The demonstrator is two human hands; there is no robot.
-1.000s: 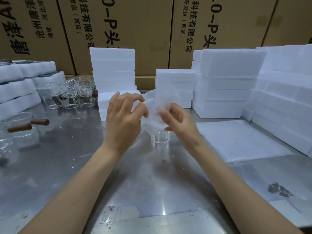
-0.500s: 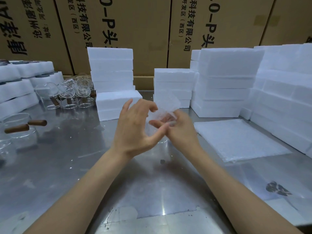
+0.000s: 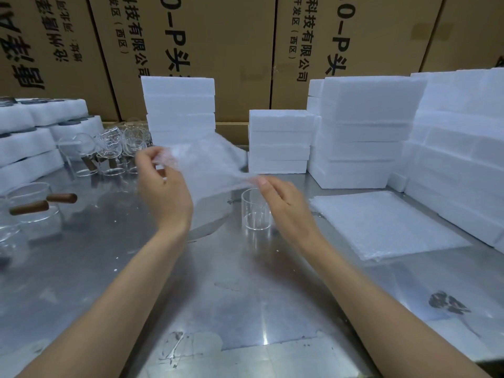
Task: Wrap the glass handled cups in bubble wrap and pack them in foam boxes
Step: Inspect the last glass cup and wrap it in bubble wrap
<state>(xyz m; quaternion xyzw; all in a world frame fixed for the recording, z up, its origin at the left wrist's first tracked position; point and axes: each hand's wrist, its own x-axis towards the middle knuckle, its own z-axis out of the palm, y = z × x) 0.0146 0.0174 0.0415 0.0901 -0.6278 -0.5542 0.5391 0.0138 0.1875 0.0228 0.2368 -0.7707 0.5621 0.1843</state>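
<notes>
Steel table (image 3: 81, 268): foam stacks (image 3: 362, 132) behind glass cup (image 3: 255, 211)

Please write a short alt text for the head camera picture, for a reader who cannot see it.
Two bare hands, left hand and right hand, pinch a sheet of bubble wrap stretched above an upright glass cup on a metal table. White foam boxes are stacked behind.

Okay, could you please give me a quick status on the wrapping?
Both hands, left and right, pinch bubble wrap sheet, spread above table. Glass cup upright below, unwrapped. Nothing in the way.
</notes>
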